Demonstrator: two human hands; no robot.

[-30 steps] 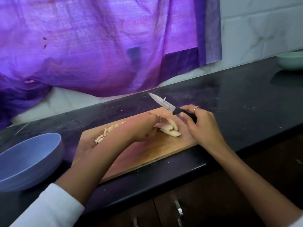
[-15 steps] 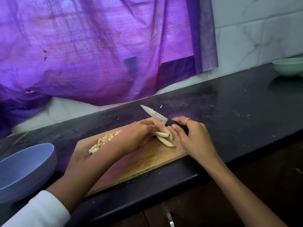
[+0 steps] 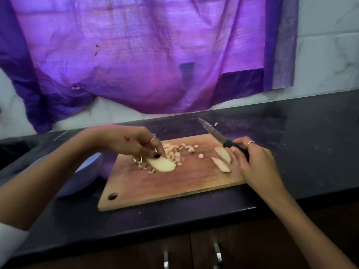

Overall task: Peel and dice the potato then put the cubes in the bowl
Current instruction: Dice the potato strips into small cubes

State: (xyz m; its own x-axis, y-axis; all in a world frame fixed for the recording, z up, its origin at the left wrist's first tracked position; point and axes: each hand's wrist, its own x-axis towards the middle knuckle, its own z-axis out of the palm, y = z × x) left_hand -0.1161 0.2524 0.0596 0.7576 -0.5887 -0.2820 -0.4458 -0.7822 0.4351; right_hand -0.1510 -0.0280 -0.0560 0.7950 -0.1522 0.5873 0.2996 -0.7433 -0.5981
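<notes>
**Slice in the left hand, knife in the right**

Left hand [image 3: 136, 144] is down over the far-left part of the wooden cutting board [image 3: 174, 187], fingertips curled and pinching 1 flat peeled potato slice [image 3: 162, 164]. That slice lies on the board w/ its right end sticking out from under the fingers. Just beyond and right of that pinch sits a loose heap of small potato cubes [image 3: 175, 155], a few strays trailing off toward the right along the board's far edge.

Right hand [image 3: 252, 162] is wrapped round the black handle of the knife [image 3: 219, 137]; blade [image 3: 210, 130] angles up and away from the grip, tip out past the board's far edge over the black counter [image 3: 301, 152], not touching any potato. Right beside that hand, on its left, 2 more potato wedges [image 3: 222, 160] lie on the board, the nearer 1 touching or nearly touching the fingertips – can't tell which.

Blue bowl [image 3: 81, 177] stands on the counter just left of the board, under and behind the left forearm, mostly hidden; can't see inside it.

Purple cloth [image 3: 145, 55] hangs on the wall behind, lower edge drooping to the counter's back. White sleeve cuff [image 3: 9, 243] shows at the bottom-left. 2 metal cabinet handles [image 3: 216, 255] below the counter front.
</notes>
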